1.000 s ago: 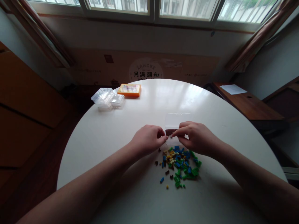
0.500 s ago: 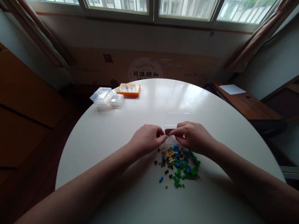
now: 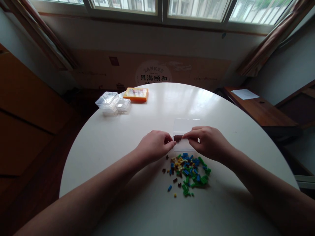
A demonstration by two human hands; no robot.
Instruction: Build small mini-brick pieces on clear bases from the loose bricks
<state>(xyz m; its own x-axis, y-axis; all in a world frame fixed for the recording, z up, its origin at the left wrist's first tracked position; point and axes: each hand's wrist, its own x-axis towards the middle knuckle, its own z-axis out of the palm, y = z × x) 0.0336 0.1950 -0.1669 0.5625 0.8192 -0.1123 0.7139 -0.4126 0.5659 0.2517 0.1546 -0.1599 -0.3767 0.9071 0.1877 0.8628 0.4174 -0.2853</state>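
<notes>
A shallow clear plastic box (image 3: 186, 126) lies on the table with a block of small brown toy bricks (image 3: 177, 138) at its left side. My left hand (image 3: 157, 144) is curled at the box's left edge, thumb and index finger closing on that edge beside the bricks. From the other side, my right hand (image 3: 209, 139) reaches over the box. Its index fingertip touches the right end of the brown bricks, with the thumb drawn in against the fingers. Whether a small piece is between them is hidden. Just below lies a pile of loose toy bricks (image 3: 187, 168) in blue, green, yellow and brown.
On the far left of the round white table (image 3: 98, 157) stand stacked clear plastic containers (image 3: 107, 100), a smaller clear box (image 3: 123, 104) and an orange box (image 3: 136, 94). A wooden desk (image 3: 268, 111) with a paper sheet (image 3: 245, 94) is at the right. Windows are ahead.
My right hand has shifted slightly right and back, with its index finger now at the right end of the brown bricks, showing more of them. My left hand stays put.
</notes>
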